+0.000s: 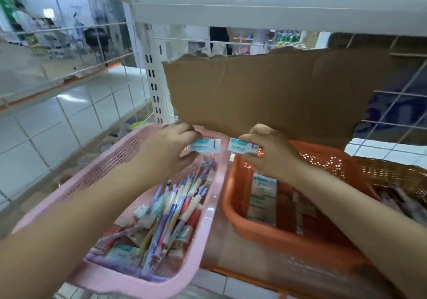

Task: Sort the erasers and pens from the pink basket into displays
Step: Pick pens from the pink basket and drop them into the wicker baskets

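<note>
I couldn't read the blurred print on the left eraser (205, 146) or the right eraser (242, 148). My right forearm (335, 201) covered part of the orange basket (277, 237). The brown basket (392, 173) ran off the right edge, its contents a smear.

Far side blocked: cardboard sheet (265, 95) upright behind pink basket (217, 194) and orange basket (265, 234). Upper shelf (277, 9) caps headroom. Wire grid (69, 28) closes left side. Pink basket: pens (175, 206) crowd near half, far end bare mesh. Orange basket: eraser stacks (263, 197) against left wall. Near side open.
</note>
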